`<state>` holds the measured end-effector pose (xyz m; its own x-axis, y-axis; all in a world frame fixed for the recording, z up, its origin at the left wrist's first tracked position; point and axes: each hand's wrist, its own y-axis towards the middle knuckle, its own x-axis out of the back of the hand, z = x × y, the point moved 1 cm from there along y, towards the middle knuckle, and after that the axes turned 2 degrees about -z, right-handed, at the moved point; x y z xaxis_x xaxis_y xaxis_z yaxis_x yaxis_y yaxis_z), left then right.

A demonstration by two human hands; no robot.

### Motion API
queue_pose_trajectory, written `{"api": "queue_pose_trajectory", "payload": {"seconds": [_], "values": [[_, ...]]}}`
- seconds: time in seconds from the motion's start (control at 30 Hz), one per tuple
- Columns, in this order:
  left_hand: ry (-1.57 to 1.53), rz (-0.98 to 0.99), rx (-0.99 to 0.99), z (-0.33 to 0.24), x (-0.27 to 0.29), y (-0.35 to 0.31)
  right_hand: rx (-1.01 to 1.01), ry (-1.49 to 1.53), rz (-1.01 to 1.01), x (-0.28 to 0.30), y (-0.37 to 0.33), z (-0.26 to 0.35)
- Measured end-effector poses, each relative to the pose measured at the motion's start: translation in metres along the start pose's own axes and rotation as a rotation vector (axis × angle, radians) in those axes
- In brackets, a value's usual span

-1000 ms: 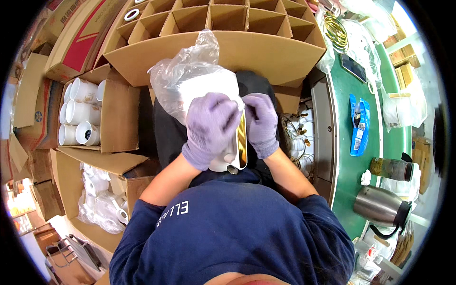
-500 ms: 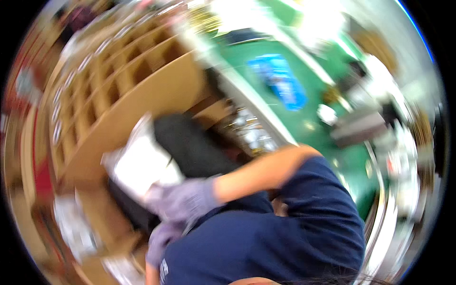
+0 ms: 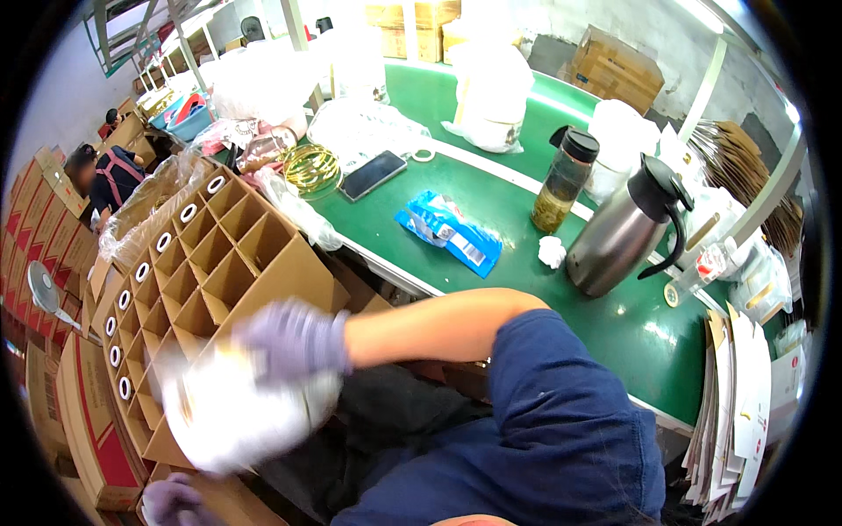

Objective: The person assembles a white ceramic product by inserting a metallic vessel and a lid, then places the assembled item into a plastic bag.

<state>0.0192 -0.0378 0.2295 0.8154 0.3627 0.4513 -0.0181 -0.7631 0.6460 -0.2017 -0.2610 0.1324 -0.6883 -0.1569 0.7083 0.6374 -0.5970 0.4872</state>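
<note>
My right hand (image 3: 294, 340), in a grey-purple knitted glove, grips the top of a white bundle (image 3: 250, 412) that looks wrapped in clear plastic. Motion smears the bundle, so its exact kind does not show. It hangs over my dark-clad lap, by the near side of a cardboard box with dividers (image 3: 303, 272). White ring-topped pieces (image 3: 142, 272) fill a row of cells along the box's far left side; many other cells stand empty. At the lower left, my left hand (image 3: 175, 501), gloved alike, is apart from the bundle, its fingers blurred and partly hidden.
On the green worktable (image 3: 368, 232) lie a phone (image 3: 373, 175), a blue packet (image 3: 449, 232) and gold rings (image 3: 311, 169). A steel jug (image 3: 627, 228) and a tea bottle (image 3: 564, 180) stand farther right. Cartons (image 3: 92, 412) flank the left; a person (image 3: 114, 171) is in the distance.
My view has swung up and right, showing more of the table. The white bundle has come off my lap toward the divided box with my right hand; my left hand has parted from it.
</note>
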Motion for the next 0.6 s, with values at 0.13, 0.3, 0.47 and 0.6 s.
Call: {"api": "queue_pose_trajectory", "payload": {"seconds": [0.13, 0.3, 0.47, 0.6], "values": [[0.193, -0.029, 0.463, 0.051, 0.042, -0.036, -0.841, 0.232, -0.784, 0.148, 0.025, -0.101], [0.159, -0.047, 0.349, 0.121, 0.029, -0.071, -0.352, 0.368, -1.391, 0.262, 0.073, -0.275], [0.234, -0.060, 0.582, 0.168, 0.004, -0.087, -0.625, -0.372, -1.396, 0.356, -0.014, -0.478], [0.292, -0.066, 0.726, 0.175, 0.038, -0.122, -1.001, -0.351, -1.277, 0.295, -0.005, -0.503]]}}
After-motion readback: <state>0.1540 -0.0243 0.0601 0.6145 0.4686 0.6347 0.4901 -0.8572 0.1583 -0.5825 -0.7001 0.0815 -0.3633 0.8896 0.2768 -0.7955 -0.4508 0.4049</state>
